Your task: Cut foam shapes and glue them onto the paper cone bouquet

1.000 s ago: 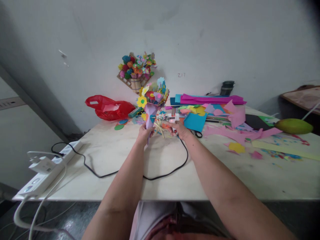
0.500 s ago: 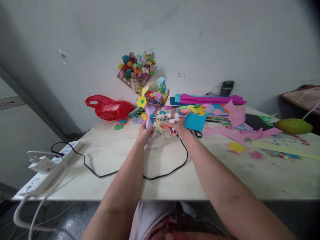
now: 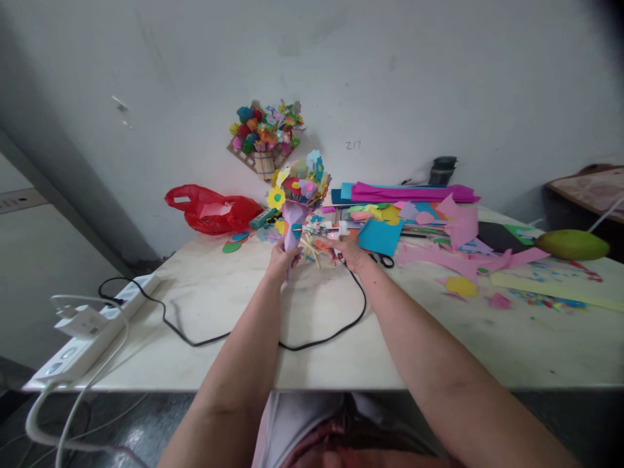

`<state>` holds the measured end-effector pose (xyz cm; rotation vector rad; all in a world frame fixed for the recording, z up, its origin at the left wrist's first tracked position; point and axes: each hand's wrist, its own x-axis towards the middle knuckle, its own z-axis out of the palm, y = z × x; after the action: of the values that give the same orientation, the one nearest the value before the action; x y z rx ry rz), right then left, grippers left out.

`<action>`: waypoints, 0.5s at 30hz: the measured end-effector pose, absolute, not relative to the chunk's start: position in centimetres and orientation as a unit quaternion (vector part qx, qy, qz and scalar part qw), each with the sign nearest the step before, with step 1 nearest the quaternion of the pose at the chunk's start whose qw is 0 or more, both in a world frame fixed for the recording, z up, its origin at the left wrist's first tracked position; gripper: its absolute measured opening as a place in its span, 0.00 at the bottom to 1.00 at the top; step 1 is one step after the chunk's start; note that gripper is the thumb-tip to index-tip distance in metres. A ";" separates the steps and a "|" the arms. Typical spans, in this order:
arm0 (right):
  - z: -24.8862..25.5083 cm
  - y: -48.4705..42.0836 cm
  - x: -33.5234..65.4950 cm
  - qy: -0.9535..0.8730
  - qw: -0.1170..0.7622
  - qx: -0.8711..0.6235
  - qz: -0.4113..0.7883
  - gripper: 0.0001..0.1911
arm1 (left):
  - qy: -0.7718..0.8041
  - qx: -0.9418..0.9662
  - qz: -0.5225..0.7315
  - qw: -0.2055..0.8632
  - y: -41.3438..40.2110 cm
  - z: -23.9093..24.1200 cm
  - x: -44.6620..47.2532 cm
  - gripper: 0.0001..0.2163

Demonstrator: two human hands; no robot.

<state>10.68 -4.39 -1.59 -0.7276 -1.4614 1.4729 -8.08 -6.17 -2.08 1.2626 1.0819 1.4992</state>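
Observation:
My left hand (image 3: 283,259) is closed around the lower end of a paper flower bouquet (image 3: 294,227) wrapped in a lilac cone with coloured dots. Yellow, blue and red flowers fan out at its top. In my right hand (image 3: 347,252) is a white corded glue gun (image 3: 337,242) with an orange trigger. Its thin metal tip points left, at or very near a blue dot on the wrap; whether it touches I cannot tell. Pale sticks (image 3: 312,250) lie between my hands, and black-handled scissors (image 3: 385,260) are just right of my right hand.
The black cord (image 3: 336,338) loops across the table to a white power strip (image 3: 97,328). A red plastic bag (image 3: 214,211) sits at the back left. Paper sheets, pink scraps (image 3: 463,260) and a green-yellow fruit (image 3: 572,244) occupy the right. A flower decoration (image 3: 266,140) hangs on the wall.
Almost nothing differs. The view has shifted very slightly, while both hands, the bouquet and the glue gun keep their places.

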 end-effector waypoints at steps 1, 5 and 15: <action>-1.6 -4.4 10.7 -0.594 0.452 -0.293 0.598 0.20 | 0.436 0.509 0.602 0.435 -6.2 -2.0 -8.1 0.16; -1.7 -4.4 10.7 -0.601 0.451 -0.291 0.593 0.20 | 0.440 0.506 0.603 0.432 -6.3 -1.9 -7.9 0.15; -1.4 -4.6 10.8 -0.579 0.467 -0.282 0.605 0.19 | 0.433 0.500 0.601 0.448 -6.3 -2.1 -8.0 0.14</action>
<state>10.78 -4.57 -1.42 -0.6931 -1.4213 1.4857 -8.04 -6.27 -2.07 1.2386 1.0719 1.4885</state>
